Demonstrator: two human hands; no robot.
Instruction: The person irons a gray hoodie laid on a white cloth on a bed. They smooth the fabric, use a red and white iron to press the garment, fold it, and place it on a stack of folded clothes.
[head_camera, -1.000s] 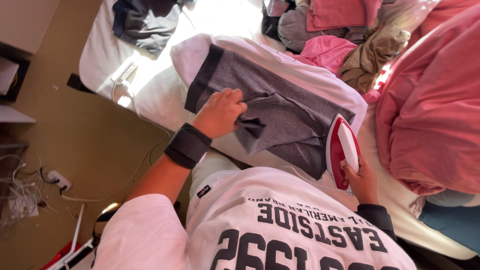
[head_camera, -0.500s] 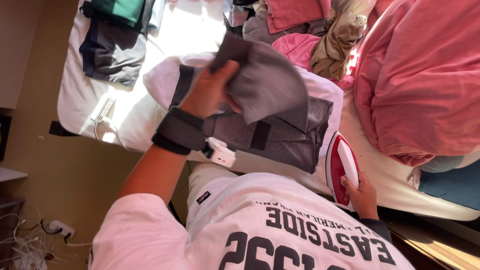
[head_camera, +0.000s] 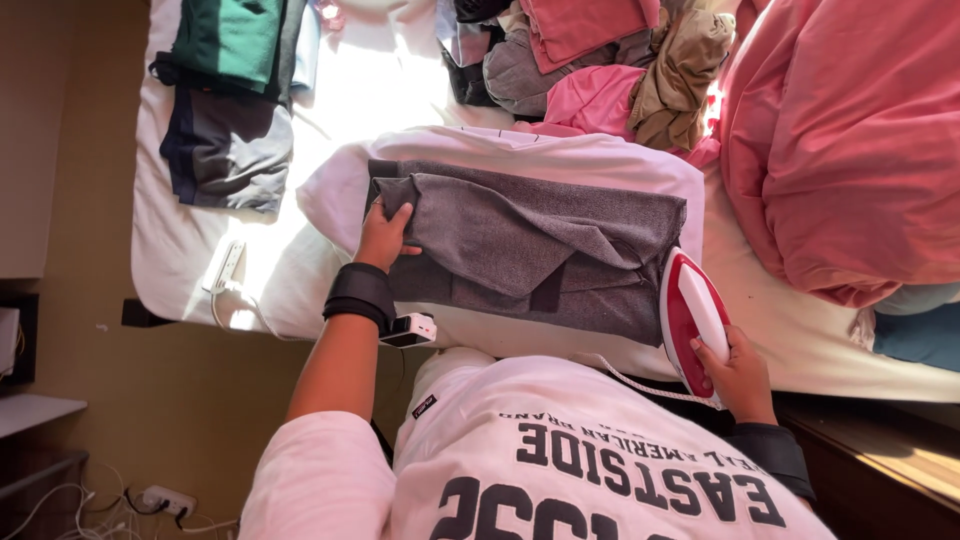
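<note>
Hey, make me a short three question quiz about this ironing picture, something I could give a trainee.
1. True or false: the right hand rests on the red and white iron.
2. What is the left hand gripping? A) the grey garment B) a pink blanket C) a green shirt
3. Fill in: the iron stands at the garment's ____ end, toward the pink bedding.

Key
1. True; the iron sits upright at the edge of the white padded surface.
2. A; it grips the folded edge of the grey garment.
3. Right.
</note>
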